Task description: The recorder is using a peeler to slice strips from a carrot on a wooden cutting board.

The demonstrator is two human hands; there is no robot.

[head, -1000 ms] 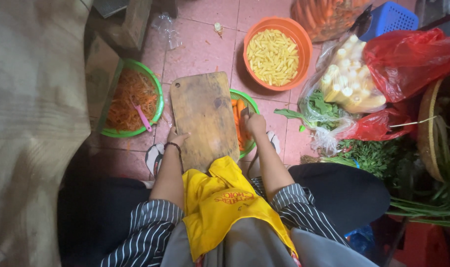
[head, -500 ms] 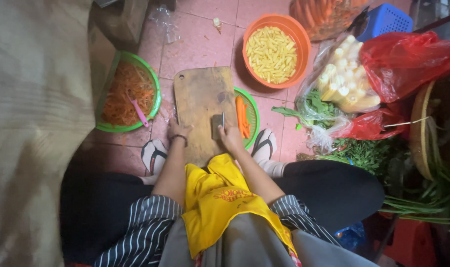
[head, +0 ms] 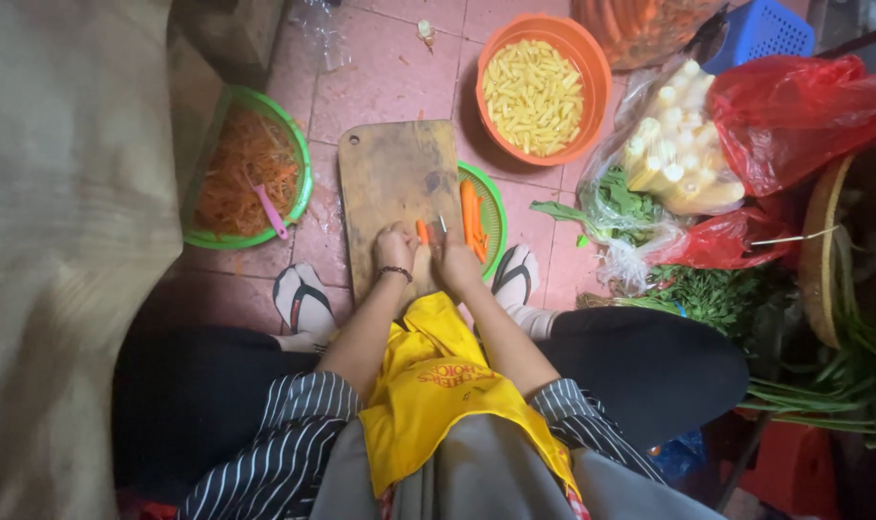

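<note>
The left hand (head: 394,248) is curling its fingers down onto a carrot piece (head: 422,231), pinning it against the near end of the wooden cutting board (head: 394,173) lying on the tiled floor (head: 380,77). The right hand (head: 454,262) is closing around a knife (head: 444,224), its blade standing just beside the carrot piece. More carrots (head: 470,217) are lying in the green bowl (head: 496,207) touching the board's right edge.
</note>
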